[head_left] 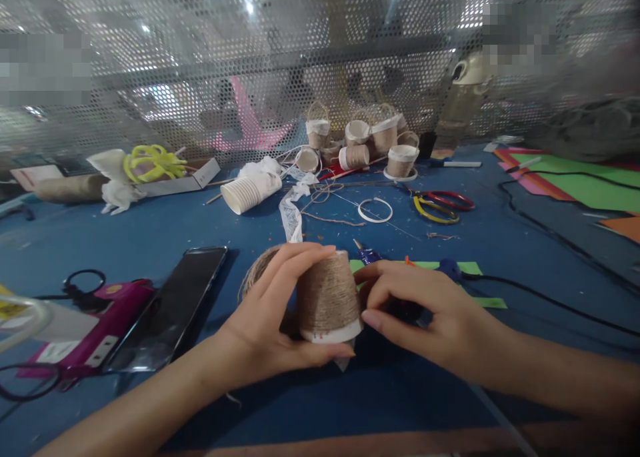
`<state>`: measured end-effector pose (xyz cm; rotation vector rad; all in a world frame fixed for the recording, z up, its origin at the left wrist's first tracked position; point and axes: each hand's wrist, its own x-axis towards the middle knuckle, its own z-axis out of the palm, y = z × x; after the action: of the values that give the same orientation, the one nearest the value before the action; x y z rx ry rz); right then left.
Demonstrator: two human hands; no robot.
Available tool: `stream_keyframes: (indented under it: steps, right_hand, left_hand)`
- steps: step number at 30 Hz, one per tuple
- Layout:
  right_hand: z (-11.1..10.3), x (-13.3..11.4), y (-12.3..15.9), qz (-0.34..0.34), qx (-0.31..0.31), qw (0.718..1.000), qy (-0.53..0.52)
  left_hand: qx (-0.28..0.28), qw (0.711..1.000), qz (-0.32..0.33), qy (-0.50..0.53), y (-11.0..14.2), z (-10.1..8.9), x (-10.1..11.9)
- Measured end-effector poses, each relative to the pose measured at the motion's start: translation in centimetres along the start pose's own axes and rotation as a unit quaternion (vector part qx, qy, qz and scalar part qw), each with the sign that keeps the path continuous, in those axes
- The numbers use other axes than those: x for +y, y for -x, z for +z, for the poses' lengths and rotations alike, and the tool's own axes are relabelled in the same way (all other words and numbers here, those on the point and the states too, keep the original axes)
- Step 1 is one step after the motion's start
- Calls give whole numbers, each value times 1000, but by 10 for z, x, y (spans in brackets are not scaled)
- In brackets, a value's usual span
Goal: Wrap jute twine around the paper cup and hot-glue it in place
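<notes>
My left hand point(273, 310) is wrapped around an upside-down paper cup point(327, 297) covered in brown twine, with the white rim showing at the bottom. My right hand point(420, 307) touches the cup's right side, fingers curled and pinched against the twine. A ball of twine point(255, 270) lies just behind my left hand. Both hands are low over the blue table point(150, 223).
A black phone point(175, 303) and a pink box point(100, 327) lie at left. A stack of white cups point(247, 191), white lace point(291, 217), scissors point(443, 203), a white ring point(375, 210) and several twine-wrapped cups point(370, 147) sit farther back. Black cables point(545, 230) and coloured paper point(575, 180) lie at right.
</notes>
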<state>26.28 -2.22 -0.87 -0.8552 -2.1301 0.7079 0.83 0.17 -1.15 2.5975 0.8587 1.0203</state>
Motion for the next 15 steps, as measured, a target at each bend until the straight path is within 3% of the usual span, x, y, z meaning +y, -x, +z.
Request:
stream_keyframes:
  steps: [3, 6, 11, 15]
  right_hand:
    - [-8, 6, 3, -40, -5, 996, 78]
    - [-25, 16, 6, -82, -10, 972, 221]
    - [-51, 35, 9, -14, -48, 934, 355]
    - [-56, 38, 17, -8, -95, 919, 381]
  left_hand:
    - [11, 999, 41, -26, 1, -6, -3]
    - [50, 998, 29, -7, 0, -11, -7]
    - [71, 992, 5, 100, 1, -11, -14]
    - [24, 993, -10, 118, 4, -12, -13]
